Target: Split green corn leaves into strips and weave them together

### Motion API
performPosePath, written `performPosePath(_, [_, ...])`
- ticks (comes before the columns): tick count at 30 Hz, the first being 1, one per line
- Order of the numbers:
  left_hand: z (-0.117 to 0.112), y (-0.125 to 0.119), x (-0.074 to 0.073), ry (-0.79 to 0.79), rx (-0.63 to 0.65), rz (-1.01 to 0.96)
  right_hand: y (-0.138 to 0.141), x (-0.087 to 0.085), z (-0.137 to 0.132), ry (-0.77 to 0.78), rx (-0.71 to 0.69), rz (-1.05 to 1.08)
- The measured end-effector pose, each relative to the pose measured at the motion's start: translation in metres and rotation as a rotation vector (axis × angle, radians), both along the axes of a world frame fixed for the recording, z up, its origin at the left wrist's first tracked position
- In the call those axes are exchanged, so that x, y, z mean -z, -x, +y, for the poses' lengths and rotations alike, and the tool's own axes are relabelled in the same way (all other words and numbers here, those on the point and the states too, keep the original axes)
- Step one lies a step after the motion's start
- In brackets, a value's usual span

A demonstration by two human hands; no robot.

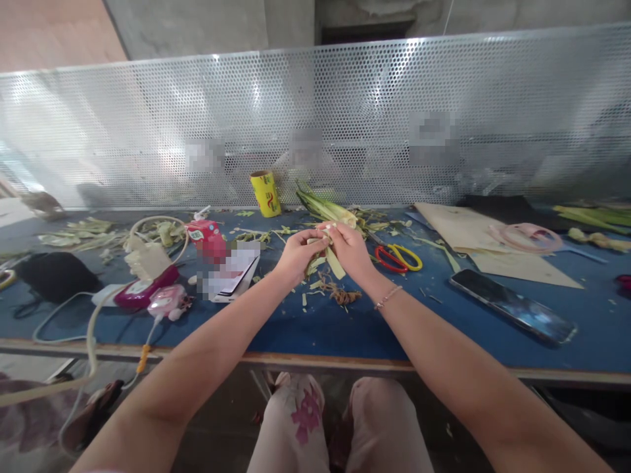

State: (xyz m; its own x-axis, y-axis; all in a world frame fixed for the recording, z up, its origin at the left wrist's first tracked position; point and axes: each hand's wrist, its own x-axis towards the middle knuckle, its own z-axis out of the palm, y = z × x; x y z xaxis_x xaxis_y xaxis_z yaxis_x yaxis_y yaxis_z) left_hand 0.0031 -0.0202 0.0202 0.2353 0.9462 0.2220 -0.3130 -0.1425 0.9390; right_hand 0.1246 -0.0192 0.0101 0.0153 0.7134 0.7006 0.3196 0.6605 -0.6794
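My left hand [297, 255] and my right hand [351, 251] meet over the middle of the blue table, fingers closed around a pale green leaf strip [336, 264]. One flat end of the strip hangs down between them. Just beyond lies a bundle of long green leaves [325, 207] with a pale base. Beside my right hand rest scissors [407, 258] with one red and one yellow handle loop. A brown stringy tangle [345, 295] lies below my hands among small green scraps.
A yellow roll [265, 195] stands near the perforated metal screen [345, 98]. To the left are a red box [207, 240], a white card [236, 272] and cables. On the right lie a phone [513, 307], tan sheets [463, 236] and a pink ring [530, 238].
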Motion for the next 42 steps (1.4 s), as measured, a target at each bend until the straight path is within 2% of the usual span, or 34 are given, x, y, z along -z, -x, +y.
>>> performPosePath(7, [0.004,0.003,0.002,-0.031,0.031,-0.007,-0.004,-0.003,0.001,0.026,-0.024,-0.063])
performPosePath(17, [0.004,0.000,0.005,-0.156,-0.171,0.070,0.000,-0.002,0.000,-0.012,0.024,-0.058])
performPosePath(20, [0.002,-0.002,0.006,-0.173,-0.186,0.044,0.001,-0.002,-0.004,0.061,0.022,-0.014])
performPosePath(24, [-0.002,-0.005,0.006,-0.163,-0.188,-0.034,0.005,-0.002,-0.011,0.191,-0.050,0.085])
performPosePath(31, [-0.001,-0.005,0.006,-0.117,-0.220,-0.113,0.012,0.001,-0.015,0.106,-0.108,0.120])
performPosePath(40, [0.003,0.000,0.010,-0.316,-0.183,-0.011,0.004,-0.004,-0.013,0.117,-0.064,0.112])
performPosePath(42, [0.003,0.000,0.012,-0.325,-0.210,-0.001,0.004,-0.004,-0.010,0.060,-0.026,0.076])
